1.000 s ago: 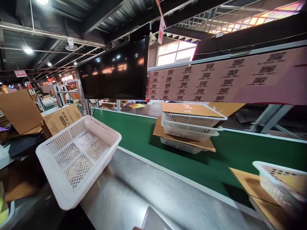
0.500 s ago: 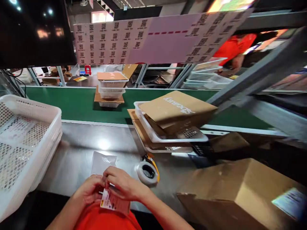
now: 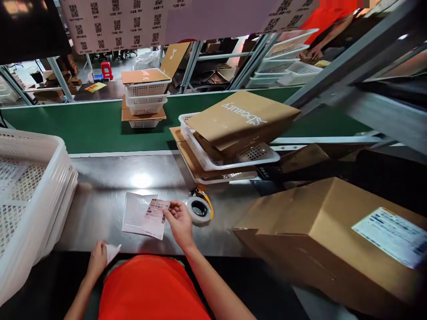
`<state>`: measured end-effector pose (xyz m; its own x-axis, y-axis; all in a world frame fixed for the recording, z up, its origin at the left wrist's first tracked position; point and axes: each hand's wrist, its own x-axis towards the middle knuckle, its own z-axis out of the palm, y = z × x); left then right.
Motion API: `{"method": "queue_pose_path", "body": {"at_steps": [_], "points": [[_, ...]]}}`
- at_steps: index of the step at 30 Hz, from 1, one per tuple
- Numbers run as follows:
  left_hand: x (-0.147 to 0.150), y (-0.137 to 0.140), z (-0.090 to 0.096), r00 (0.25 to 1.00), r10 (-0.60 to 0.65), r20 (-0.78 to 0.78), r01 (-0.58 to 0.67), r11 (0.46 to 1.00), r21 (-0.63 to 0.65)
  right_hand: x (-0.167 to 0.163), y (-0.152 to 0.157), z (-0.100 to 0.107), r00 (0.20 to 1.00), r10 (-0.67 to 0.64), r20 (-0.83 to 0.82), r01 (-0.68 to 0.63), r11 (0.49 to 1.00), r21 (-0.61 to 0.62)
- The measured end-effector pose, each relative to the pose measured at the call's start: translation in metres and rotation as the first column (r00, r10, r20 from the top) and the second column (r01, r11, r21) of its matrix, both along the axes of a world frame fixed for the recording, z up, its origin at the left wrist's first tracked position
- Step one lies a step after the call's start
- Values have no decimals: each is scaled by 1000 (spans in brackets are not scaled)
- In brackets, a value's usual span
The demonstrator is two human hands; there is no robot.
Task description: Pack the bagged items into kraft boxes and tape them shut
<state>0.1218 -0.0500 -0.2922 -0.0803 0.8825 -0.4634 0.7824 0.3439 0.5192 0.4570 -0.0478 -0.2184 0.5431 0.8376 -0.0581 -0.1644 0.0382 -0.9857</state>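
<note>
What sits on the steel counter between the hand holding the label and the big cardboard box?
A roll of tape, right beside the right hand holding the label; the cardboard box lies further right, in the head view.

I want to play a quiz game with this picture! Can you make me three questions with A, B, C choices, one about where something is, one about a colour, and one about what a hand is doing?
1. Where is the tape roll?
A. on the steel table, beside the right hand
B. on the green belt
C. inside a white basket

2. What colour is the conveyor belt?
A. blue
B. green
C. red

3. What is the right hand doing?
A. resting flat and empty
B. gripping the tape roll
C. holding a label over a clear bag

Answers:
1 A, the roll sits on the shiny metal just right of the hand.
2 B, the belt behind the table is green.
3 C, the fingertips pinch the printed label's edge, while the left hand holds a small white scrap.
</note>
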Motion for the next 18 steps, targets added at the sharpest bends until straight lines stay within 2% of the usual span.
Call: {"method": "queue_pose_path", "body": {"at_steps": [2, 4, 6, 10, 15, 16, 18], "points": [[-13, -20, -9, 979, -205, -4, 205, 978, 27, -4, 14, -35, 999, 44, -29, -47, 993, -104], [-16, -32, -17, 897, -442, -23, 442, 891, 105, -12, 24, -65, 996, 85, -27, -88, 986, -144], [-9, -34, -21, 813, -581, -38, 576, 793, 196, -22, 30, -89, 993, 120, -8, -119, 977, -176], [23, -16, -28, 710, -702, -58, 683, 666, 301, -34, 40, -122, 983, 156, 95, -132, 967, -218], [63, 12, -59, 421, -892, -166, 886, 364, 287, -31, 50, -147, 928, 227, 296, -161, 959, -232], [67, 15, -67, 377, -907, -185, 907, 322, 270, -30, 50, -150, 908, 245, 339, -174, 958, -227], [72, 18, -80, 333, -918, -214, 930, 283, 234, -30, 50, -156, 860, 273, 431, -200, 957, -209]]}}
